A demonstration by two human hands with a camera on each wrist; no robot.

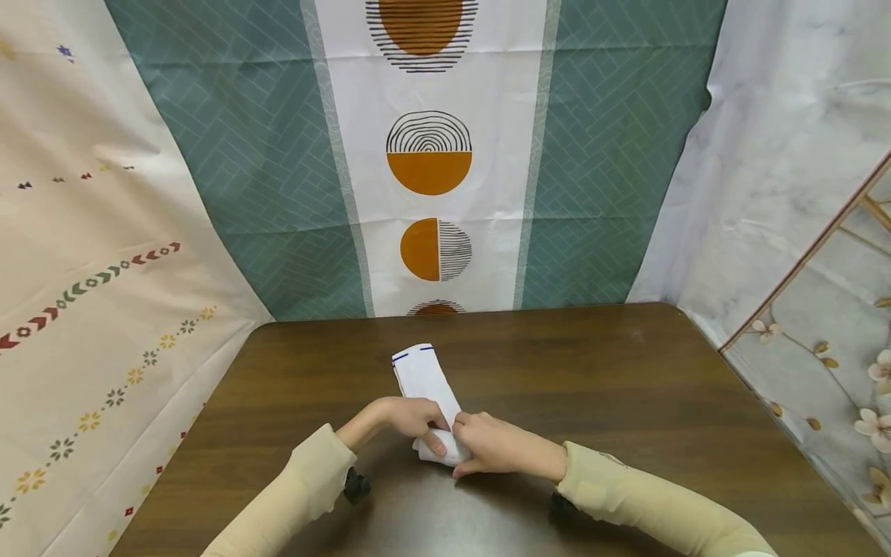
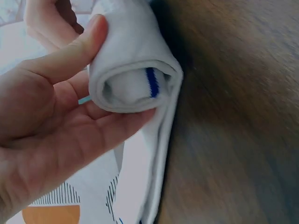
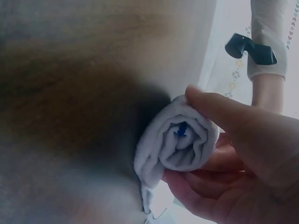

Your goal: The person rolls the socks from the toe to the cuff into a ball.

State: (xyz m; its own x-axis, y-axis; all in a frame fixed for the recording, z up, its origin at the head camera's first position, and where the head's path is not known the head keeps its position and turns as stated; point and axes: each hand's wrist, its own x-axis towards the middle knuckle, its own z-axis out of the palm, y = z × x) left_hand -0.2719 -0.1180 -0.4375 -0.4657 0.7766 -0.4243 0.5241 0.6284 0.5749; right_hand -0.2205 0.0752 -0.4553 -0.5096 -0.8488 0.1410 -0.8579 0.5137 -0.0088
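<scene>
A white towel [image 1: 422, 377] with blue stripes lies on the table, its near end rolled up and its far end flat in a folded strip. My left hand [image 1: 414, 418] grips the left end of the roll, thumb on the near side and fingers beyond it. At the opposite end my right hand [image 1: 496, 444] holds the roll, thumb lowest. Through the left wrist view the towel roll [image 2: 133, 42] shows a loose, hollow end with a blue stripe inside. The right end of the towel roll [image 3: 187, 140] appears more tightly wound in the right wrist view.
The dark wooden table [image 1: 592, 371] spreads out around the towel. A patterned green and white cloth [image 1: 431, 93] hangs behind its far edge. Printed cloths also hang at the left and right. Dark wrist devices [image 1: 357, 486] sit under the sleeves.
</scene>
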